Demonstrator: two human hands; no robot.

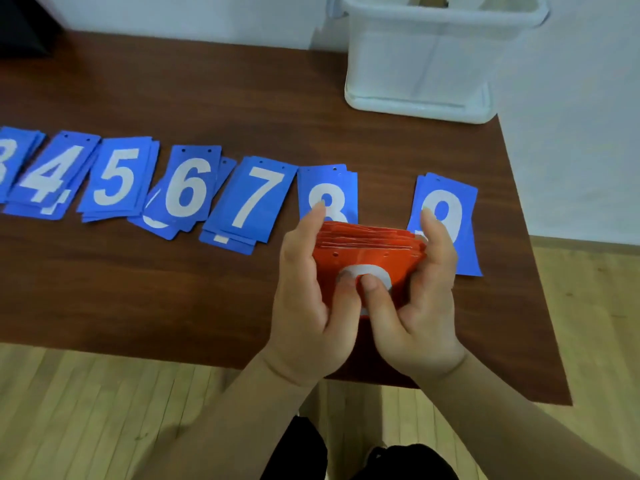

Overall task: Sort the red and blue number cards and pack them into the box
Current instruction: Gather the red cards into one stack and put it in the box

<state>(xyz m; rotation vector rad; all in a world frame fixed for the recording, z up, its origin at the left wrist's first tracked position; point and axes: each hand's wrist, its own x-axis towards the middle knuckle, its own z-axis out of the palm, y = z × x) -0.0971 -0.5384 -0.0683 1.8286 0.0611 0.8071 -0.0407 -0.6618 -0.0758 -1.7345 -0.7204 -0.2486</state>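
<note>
A thick stack of red number cards (367, 249) is held upright between both hands above the table's front right part. My left hand (308, 306) grips its left side and my right hand (419, 306) its right side, with both thumbs on the front card's white digit. Behind them, blue number cards lie in a row of small piles: 3 (14, 161), 4 (52, 174), 5 (117, 178), 6 (190, 188), 7 (252, 199), 8 (329, 188) and 9 (446, 216). The hands hide the lower parts of the 8 and 9 piles.
A white translucent plastic box (426, 60) stands at the back right corner of the brown table (173, 289). The table's right edge runs just past the 9 pile. A wooden floor lies below, and a dark object (17, 26) sits at the far left.
</note>
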